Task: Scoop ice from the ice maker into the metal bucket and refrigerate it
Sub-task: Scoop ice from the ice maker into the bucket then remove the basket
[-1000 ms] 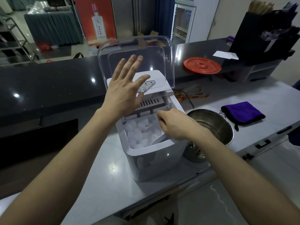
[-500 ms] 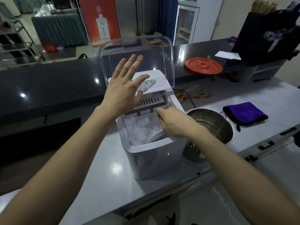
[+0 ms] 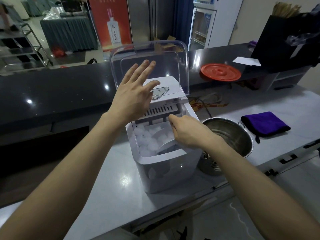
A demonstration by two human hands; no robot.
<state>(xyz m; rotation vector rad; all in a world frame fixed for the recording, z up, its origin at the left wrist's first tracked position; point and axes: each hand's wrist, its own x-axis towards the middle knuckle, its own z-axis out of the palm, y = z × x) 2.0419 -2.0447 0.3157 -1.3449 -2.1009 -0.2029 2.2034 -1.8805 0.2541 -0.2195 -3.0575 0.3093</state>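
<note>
A white ice maker (image 3: 166, 172) stands on the grey counter with its clear lid (image 3: 150, 66) raised. Its bin holds several pieces of ice (image 3: 147, 141). My left hand (image 3: 133, 97) is spread flat with straight fingers at the raised lid, above the control panel. My right hand (image 3: 188, 132) grips the handle of a clear scoop (image 3: 164, 142), whose bowl lies among the ice at the bin's right side. The metal bucket (image 3: 232, 135) stands just right of the ice maker; what it holds is unclear.
A folded purple cloth (image 3: 265, 123) lies right of the bucket. An orange round lid (image 3: 220, 72) and white paper (image 3: 246, 61) sit on the black raised counter (image 3: 52, 90) behind. A black organiser (image 3: 285, 38) stands at the back right. Cables (image 3: 207, 103) lie behind the ice maker.
My right hand has drawn the scoop up and back through the ice, so more of its bowl shows. My left hand has stayed at the lid.
</note>
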